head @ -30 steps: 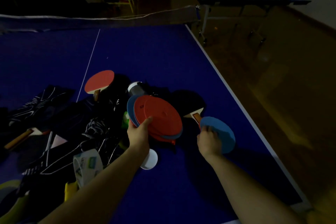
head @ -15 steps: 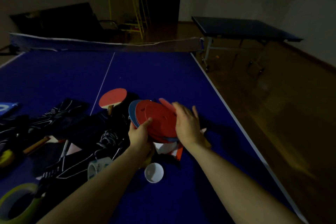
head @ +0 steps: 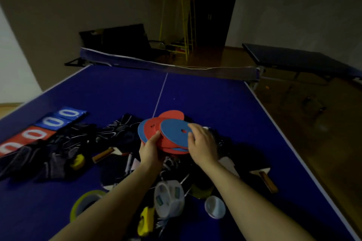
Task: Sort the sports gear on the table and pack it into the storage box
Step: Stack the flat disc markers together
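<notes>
Nearest me on the blue surface [head: 225,107] lie a yellow tape roll [head: 86,202], a white tape roll [head: 169,198] and a small white cup [head: 215,207]. Just beyond, my left hand [head: 149,151] grips the stack of red and blue discs [head: 166,135] from below, thumb over the near rim; I hold them raised above the clutter. My right hand [head: 202,145] lies over the top blue disc [head: 175,132], fingers curled at its edge. I judge I'm gathering discs into one pile. To do it well I should square the fanned edges with my right hand while the left clamps firmly, so none slides off. A paddle [head: 264,177] lies to the right, dark gloves [head: 64,143] and score cards [head: 49,123] to the left, the net [head: 168,64] beyond. I see no storage box.
</notes>
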`<state>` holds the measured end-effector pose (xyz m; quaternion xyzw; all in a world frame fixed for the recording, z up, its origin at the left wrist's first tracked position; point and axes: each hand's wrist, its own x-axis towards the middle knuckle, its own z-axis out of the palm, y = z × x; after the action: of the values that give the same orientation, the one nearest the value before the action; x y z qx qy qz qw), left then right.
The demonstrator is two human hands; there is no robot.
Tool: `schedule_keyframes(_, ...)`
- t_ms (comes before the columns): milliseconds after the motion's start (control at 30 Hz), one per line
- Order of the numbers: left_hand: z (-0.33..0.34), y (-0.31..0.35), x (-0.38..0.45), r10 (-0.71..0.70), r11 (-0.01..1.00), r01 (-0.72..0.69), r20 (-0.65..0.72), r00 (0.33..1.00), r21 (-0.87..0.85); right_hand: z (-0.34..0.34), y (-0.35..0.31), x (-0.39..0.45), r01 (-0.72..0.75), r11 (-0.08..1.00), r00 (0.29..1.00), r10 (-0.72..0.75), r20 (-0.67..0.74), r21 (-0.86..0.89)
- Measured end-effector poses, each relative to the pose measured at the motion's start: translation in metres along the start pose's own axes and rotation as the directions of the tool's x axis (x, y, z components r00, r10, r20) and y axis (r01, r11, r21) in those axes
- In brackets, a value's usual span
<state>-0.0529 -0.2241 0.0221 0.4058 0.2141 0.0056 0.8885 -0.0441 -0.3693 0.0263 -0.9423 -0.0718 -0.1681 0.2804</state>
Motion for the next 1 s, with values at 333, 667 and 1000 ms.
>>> schedule_keyframes(333,-0.104,0.103,0.029,0.108,0.994,-0.109,-0.042,0.993,-0.021,0.099,-0.111,0.034,-0.592,0.362,0.77,0.52,0.371,0.721)
schedule_keyframes(667,-0.172,0.156,0.03,0.105,0.994,-0.106,-0.126,0.986,-0.002,0.155,-0.177,0.044,-0.549,0.483,0.827,0.43,0.362,0.682)
schedule_keyframes(1000,-0.208,0.192,0.048,0.164,0.983,-0.116,-0.387,0.907,0.146,0.192,-0.206,0.056,-0.651,0.327,0.756,0.356,0.549,0.685)
